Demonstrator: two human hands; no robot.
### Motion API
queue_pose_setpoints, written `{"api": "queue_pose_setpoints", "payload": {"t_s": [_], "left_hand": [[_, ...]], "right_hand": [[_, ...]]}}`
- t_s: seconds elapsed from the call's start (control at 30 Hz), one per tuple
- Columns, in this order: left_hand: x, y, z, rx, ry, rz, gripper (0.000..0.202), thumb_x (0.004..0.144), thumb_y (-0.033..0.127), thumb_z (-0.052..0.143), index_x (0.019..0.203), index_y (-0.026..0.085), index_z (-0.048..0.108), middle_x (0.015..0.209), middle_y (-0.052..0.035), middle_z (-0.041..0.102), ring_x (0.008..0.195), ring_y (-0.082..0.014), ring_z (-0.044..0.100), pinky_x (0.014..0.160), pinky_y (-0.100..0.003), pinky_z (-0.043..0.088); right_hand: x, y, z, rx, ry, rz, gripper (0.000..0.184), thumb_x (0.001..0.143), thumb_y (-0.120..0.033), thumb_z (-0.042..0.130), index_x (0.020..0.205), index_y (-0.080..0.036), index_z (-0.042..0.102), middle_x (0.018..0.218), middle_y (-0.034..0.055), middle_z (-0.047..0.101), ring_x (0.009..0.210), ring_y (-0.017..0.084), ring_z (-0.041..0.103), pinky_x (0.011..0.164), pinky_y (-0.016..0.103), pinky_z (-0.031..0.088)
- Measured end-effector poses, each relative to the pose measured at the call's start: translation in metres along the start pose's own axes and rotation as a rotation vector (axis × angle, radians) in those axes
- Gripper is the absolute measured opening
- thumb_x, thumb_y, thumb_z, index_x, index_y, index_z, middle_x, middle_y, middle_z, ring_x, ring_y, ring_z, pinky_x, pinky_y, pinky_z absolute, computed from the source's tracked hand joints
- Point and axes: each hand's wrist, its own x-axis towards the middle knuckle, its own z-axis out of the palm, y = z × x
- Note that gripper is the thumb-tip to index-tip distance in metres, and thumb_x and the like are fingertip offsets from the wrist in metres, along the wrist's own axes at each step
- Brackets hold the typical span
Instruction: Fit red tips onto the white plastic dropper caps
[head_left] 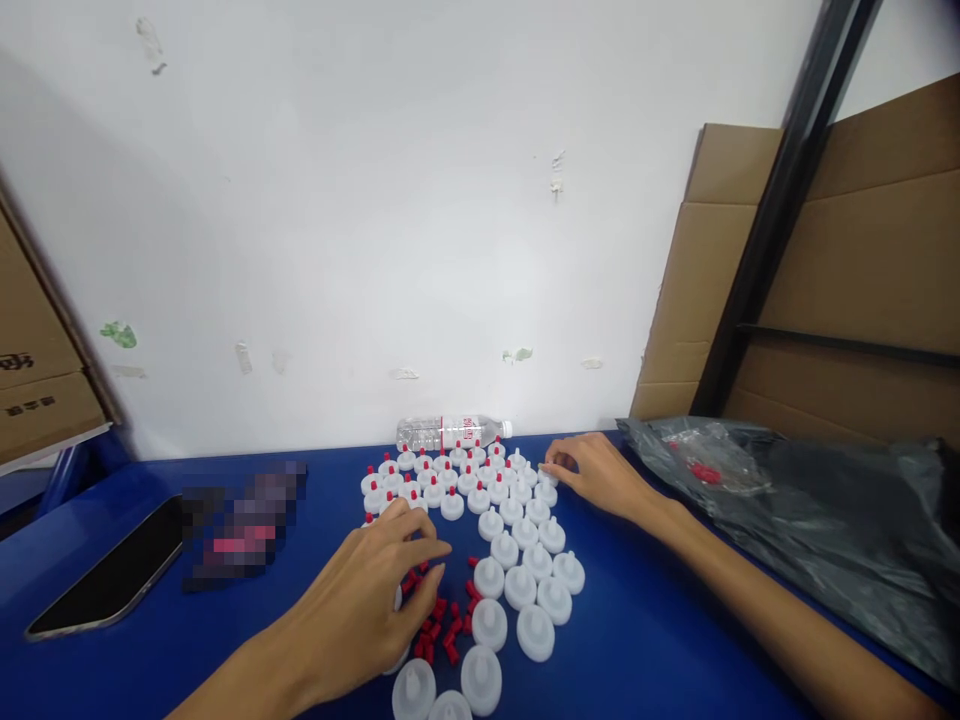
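Observation:
Many round white nozzle lids (535, 633) stand in rows, their spouts pointing up. The farther lids on the left wear small red tip caps (451, 492), while those nearer and to the right have bare spouts. My left hand (367, 590) hovers over a loose pile of red tip caps (452, 640), thumb and index finger apart, with nothing visible between them. It hides part of the pile and some lids. At the far right of the rows, my right hand (596, 475) has its thumb and fingers closed around a white lid (548, 478).
A clear plastic bottle (431, 433) lies against the wall behind the lids. On the blue table (637, 640), a phone (112, 570) and a blurred-out packet (251, 520) lie at left. Grey plastic sheeting (795, 530) with a clear bag (712, 468) covers the right side.

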Motion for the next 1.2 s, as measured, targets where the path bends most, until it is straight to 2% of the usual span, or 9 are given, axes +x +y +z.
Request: {"api": "queue_pose_setpoints", "payload": {"t_s": [0.1,0.3,0.47,0.67,0.8,0.87,0.93,1.07,1.2], "left_hand": [[0.001,-0.007,0.001,0.05,0.048,-0.033,0.027,0.099,0.02,0.042,0.102,0.022,0.069,0.098,-0.0067,0.064,0.09,-0.0213,0.059,0.073,-0.032,0.051],[0.004,-0.034,-0.002,0.325,0.21,-0.109,0.025,0.099,0.024,0.043,0.102,0.021,0.067,0.101,-0.0092,0.062,0.096,-0.027,0.055,0.074,-0.037,0.051],[0.004,-0.047,0.001,0.36,0.143,-0.141,0.031,0.101,0.027,0.041,0.093,0.018,0.07,0.098,-0.0095,0.062,0.092,-0.026,0.054,0.077,-0.039,0.05],[0.006,-0.049,0.004,0.354,0.051,-0.154,0.034,0.099,0.015,0.039,0.094,0.017,0.073,0.097,-0.0111,0.066,0.093,-0.0286,0.056,0.079,-0.043,0.049],[0.005,-0.044,-0.001,0.249,0.109,-0.151,0.027,0.1,0.02,0.045,0.091,0.019,0.07,0.088,-0.0062,0.069,0.085,-0.0258,0.06,0.076,-0.04,0.049],[0.005,-0.036,-0.001,0.148,0.198,-0.072,0.019,0.1,0.021,0.05,0.095,0.021,0.068,0.089,-0.0029,0.071,0.082,-0.0218,0.062,0.076,-0.036,0.049],[0.005,-0.025,0.003,0.051,0.294,0.088,0.012,0.099,0.018,0.054,0.1,0.022,0.066,0.091,-0.0005,0.071,0.082,-0.0174,0.063,0.077,-0.031,0.048],[0.003,-0.006,0.014,0.026,0.43,0.412,0.018,0.1,0.009,0.052,0.109,0.017,0.066,0.095,-0.0029,0.072,0.089,-0.0147,0.063,0.082,-0.027,0.046],[-0.004,0.001,0.018,0.123,0.487,0.496,0.022,0.099,0.006,0.053,0.114,0.014,0.068,0.1,-0.0062,0.073,0.096,-0.0183,0.06,0.086,-0.032,0.044]], "right_hand": [[0.0,-0.001,0.0,-0.007,-0.012,0.006,0.034,0.101,-0.041,0.047,0.086,-0.022,0.071,0.07,0.0016,0.071,0.065,0.019,0.066,0.067,0.03,0.044],[0.0,-0.002,-0.003,-0.058,0.05,0.05,0.042,0.106,-0.041,0.034,0.093,-0.022,0.069,0.075,0.0036,0.072,0.072,0.023,0.067,0.077,0.034,0.043],[0.002,-0.006,-0.006,-0.038,0.11,0.041,0.038,0.106,-0.036,0.035,0.091,-0.022,0.066,0.081,0.0014,0.074,0.076,0.022,0.067,0.091,0.039,0.041],[0.002,-0.01,-0.009,-0.037,0.197,-0.013,0.034,0.105,-0.031,0.037,0.091,-0.021,0.067,0.089,0.0029,0.075,0.085,0.021,0.069,0.106,0.045,0.035],[0.001,-0.032,-0.017,-0.036,0.246,-0.088,0.027,0.105,-0.029,0.04,0.098,-0.022,0.064,0.094,0.0032,0.075,0.087,0.019,0.068,0.11,0.047,0.032],[-0.003,-0.052,-0.021,-0.01,0.258,-0.154,0.02,0.104,-0.028,0.043,0.103,-0.023,0.062,0.101,0.0024,0.074,0.09,0.018,0.068,0.112,0.046,0.031],[-0.01,-0.076,-0.023,0.085,0.25,-0.278,0.017,0.101,-0.03,0.051,0.114,-0.023,0.059,0.11,0.0039,0.073,0.099,0.019,0.067,0.114,0.048,0.028],[-0.027,-0.119,-0.019,0.15,0.118,-0.475,0.044,0.095,-0.04,0.062,0.134,-0.023,0.051,0.121,0.0041,0.07,0.107,0.019,0.066,0.121,0.049,0.016],[-0.037,-0.134,-0.011,0.149,0.159,-0.555,0.044,0.097,-0.04,0.061,0.134,-0.018,0.052,0.106,0.003,0.074,0.094,0.016,0.069,0.121,0.041,0.021]]}}
